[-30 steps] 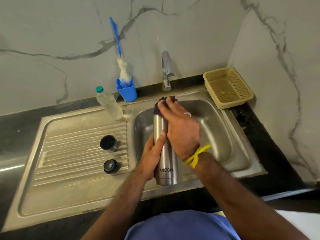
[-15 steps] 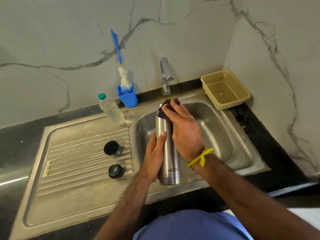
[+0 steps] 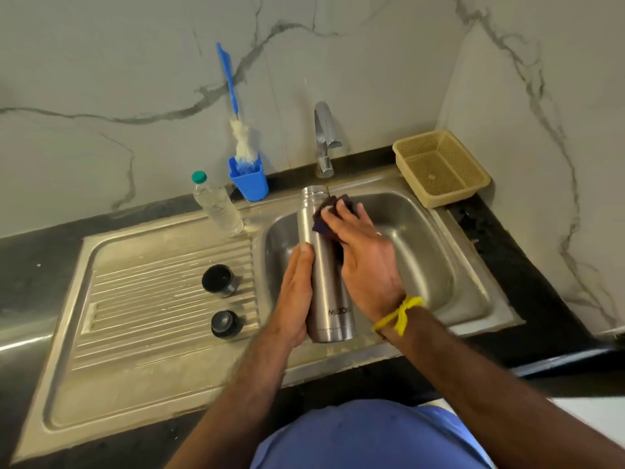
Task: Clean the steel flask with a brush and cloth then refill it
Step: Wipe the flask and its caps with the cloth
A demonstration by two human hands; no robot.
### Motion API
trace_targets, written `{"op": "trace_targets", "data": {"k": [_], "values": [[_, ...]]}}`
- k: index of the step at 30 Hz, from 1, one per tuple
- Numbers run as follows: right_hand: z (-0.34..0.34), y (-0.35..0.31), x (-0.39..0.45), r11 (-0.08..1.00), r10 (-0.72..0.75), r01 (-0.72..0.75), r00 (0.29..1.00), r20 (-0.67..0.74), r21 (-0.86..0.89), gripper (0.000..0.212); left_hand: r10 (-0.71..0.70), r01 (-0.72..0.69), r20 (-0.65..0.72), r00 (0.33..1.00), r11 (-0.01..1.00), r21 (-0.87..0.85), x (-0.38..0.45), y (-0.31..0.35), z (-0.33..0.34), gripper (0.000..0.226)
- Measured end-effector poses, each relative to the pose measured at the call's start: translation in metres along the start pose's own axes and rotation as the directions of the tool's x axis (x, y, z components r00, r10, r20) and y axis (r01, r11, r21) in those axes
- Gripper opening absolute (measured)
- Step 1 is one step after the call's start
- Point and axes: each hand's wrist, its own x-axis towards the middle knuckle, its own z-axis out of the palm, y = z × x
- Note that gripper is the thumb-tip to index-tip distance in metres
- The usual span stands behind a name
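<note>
Over the sink basin (image 3: 422, 252) we go: the steel flask (image 3: 324, 265) stands tilted a touch, mouth open towards the tap (image 3: 323, 140), base just above the front rim. Left hand (image 3: 294, 296) cradles the lower body, thumb laid straight up the side, fingers wrapped behind it out of sight. Right hand (image 3: 365, 258) presses a dark cloth (image 3: 326, 214) against the upper wall just below the threaded neck, fingers fairly flat over the wad.

Handling call: this is polished steel, rigid, likely wet, so I'd judge it slippery. With no cap on and presumably empty, it should be light. Best purchase looks like the lower body where the left hand already sits; the smooth upper wall offers little grip, and the threads are the only rough part. The cloth is soft and bunches under the fingers.

On the drainboard (image 3: 142, 282), two dark caps (image 3: 219, 279) sit well apart from the flask. The bottle brush (image 3: 241, 143) stands in its blue holder (image 3: 249, 180) at the wall, a plastic water bottle (image 3: 216, 204) just beside it.

Hard to see: the flask's interior, the left fingers behind it, most of the cloth under the right hand, and the logo, which is blurred. Whether water runs from the tap, I cannot tell.
</note>
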Motion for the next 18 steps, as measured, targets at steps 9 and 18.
{"op": "trace_targets", "data": {"k": [9,18], "values": [[0.009,-0.009,-0.005,0.999,0.018,-0.020,0.999,0.040,0.040,0.061,-0.091,0.089,-0.033,0.995,0.994,-0.067,0.011,0.000,-0.006,0.055],[0.006,-0.008,-0.018,0.991,-0.132,0.132,0.991,0.027,-0.011,0.056,-0.125,0.122,-0.026,0.992,0.987,-0.104,0.022,-0.001,-0.014,0.061]]}}
